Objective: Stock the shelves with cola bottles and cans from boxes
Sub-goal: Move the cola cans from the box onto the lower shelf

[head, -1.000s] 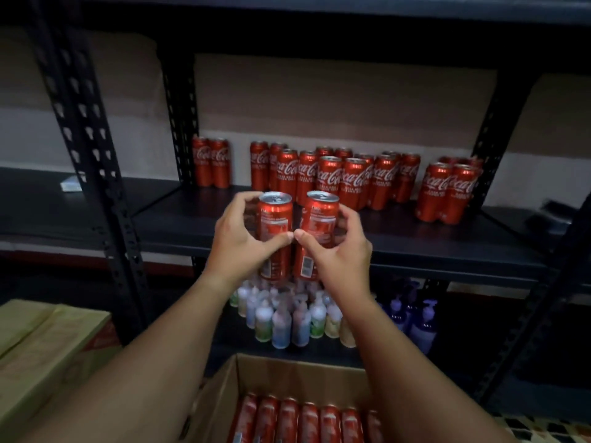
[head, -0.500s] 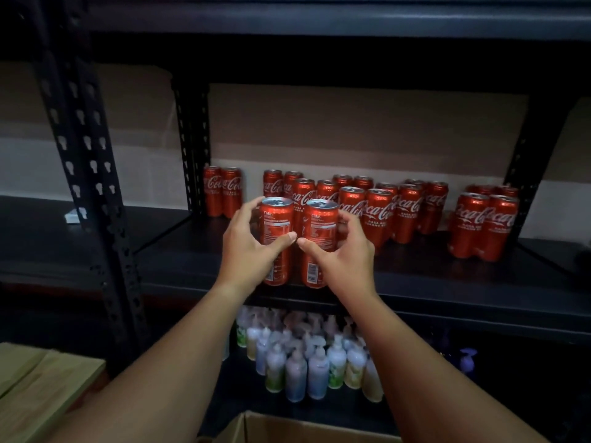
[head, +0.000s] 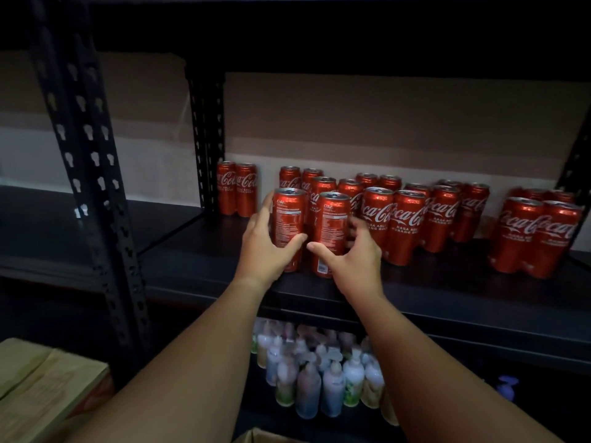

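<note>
Holding one upright can apiece, the left hand (head: 262,247) wraps its fingers and thumb round the left can (head: 287,225) and the right hand (head: 355,260) curls round the right can (head: 332,231), both long axes vertical, bases on or just above the shelf (head: 198,266). Beyond and right of the grips stands the stocked row of cans (head: 406,219), nearer the right hand. Against half a second ago, both cans sit deeper and lower, closing on that row.

Shelf cans (head: 407,225): "Coca-Cola" script, white on red.
Held cans (head: 332,231): "Coke" read atop back label; fine print illegible.
</note>
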Demonstrator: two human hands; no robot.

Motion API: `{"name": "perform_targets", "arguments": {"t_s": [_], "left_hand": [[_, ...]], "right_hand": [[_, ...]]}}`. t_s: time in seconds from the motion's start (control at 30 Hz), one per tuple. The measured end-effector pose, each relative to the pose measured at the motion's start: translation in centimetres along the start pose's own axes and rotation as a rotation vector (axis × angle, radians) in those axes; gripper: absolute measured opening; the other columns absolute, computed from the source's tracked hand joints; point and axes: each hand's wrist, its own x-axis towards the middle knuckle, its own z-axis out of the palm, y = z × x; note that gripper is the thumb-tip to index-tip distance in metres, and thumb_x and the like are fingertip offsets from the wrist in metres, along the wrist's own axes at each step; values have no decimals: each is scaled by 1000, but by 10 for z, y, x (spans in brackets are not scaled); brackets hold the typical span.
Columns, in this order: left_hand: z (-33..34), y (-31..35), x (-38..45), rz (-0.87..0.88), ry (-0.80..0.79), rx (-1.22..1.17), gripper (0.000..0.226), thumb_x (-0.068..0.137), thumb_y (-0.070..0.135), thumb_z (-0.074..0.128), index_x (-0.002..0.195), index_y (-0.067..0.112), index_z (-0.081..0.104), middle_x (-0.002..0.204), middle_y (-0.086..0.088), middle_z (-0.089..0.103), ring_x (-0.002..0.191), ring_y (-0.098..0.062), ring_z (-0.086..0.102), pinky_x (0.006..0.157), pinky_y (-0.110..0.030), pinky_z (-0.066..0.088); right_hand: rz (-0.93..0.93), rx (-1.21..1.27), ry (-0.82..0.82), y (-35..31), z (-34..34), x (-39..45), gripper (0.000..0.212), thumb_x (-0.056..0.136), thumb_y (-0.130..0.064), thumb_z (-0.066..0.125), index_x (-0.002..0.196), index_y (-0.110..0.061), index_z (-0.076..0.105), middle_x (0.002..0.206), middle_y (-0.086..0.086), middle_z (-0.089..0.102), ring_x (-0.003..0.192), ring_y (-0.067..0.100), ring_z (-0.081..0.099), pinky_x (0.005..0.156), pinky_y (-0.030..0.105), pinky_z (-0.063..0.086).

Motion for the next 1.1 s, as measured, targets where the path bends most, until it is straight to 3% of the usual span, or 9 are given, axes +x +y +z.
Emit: {"name": "perform_targets", "arguments": {"t_s": [0.1,0.23,0.37,0.5,0.67,0.77,0.9,0.97,1.1], "left_hand": [[4,-6,0,-35,-18,13,95,80,29,87,156,44,32,137,11,48,130,-13,52,107,-33,45],[6,-12,1,-68,-31,5,94,78,34,87,153,47,32,138,6,53,128,-15,55,109,-43,49],[9,-12,0,-72,-31,14,92,78,35,87,152,43,34,139,5,52,129,-14,53,111,-45,47],[11,-12,-1,-68,12,75,99,74,40,89,152,33,30,145,3,42,139,-18,40,116,-48,40],[9,-10,-3,-70,61,68,79,73,39,91,137,29,45,134,7,48,122,-14,53,106,-43,50],[8,-9,-4,-64,69,51,71,72,38,92,129,32,49,129,8,55,113,-9,59,98,-34,53],[8,-7,-6,-68,58,6,63,75,31,90,126,31,52,119,12,64,103,2,63,90,-18,53],[7,-8,-7,-80,47,-14,60,79,28,86,129,30,54,118,13,66,105,3,64,89,-14,52],[6,-8,-6,-80,39,-31,63,82,30,82,136,32,51,126,11,62,114,-1,60,100,-24,51]], "right_hand": [[17,-5,-5,0,3,6,87,62,-52,92,133,-26,50,124,-2,65,112,16,64,98,42,56],[59,-4,-18,0,1,7,83,63,-50,93,128,-22,50,120,-1,64,108,17,64,96,41,56],[90,-24,-68,-2,-3,5,87,63,-48,93,131,-22,45,118,0,62,106,16,64,76,16,51],[99,-46,-96,-1,-5,2,92,61,-49,94,132,-20,43,122,4,63,106,16,64,85,24,49],[113,-49,-139,0,-5,1,90,62,-43,95,132,-21,43,124,1,61,110,15,62,85,20,48],[115,-35,-146,2,-7,2,82,68,-37,93,131,-22,43,121,-1,61,107,13,62,70,7,45],[108,-21,-146,7,-3,4,79,70,-36,92,133,-23,45,125,2,63,111,16,64,97,37,55],[117,13,-146,9,-3,4,76,73,-31,90,134,-24,46,124,0,64,110,16,64,100,41,54],[142,50,-157,8,-5,4,81,74,-25,89,140,-26,42,121,-4,62,110,15,64,102,42,54]]}}
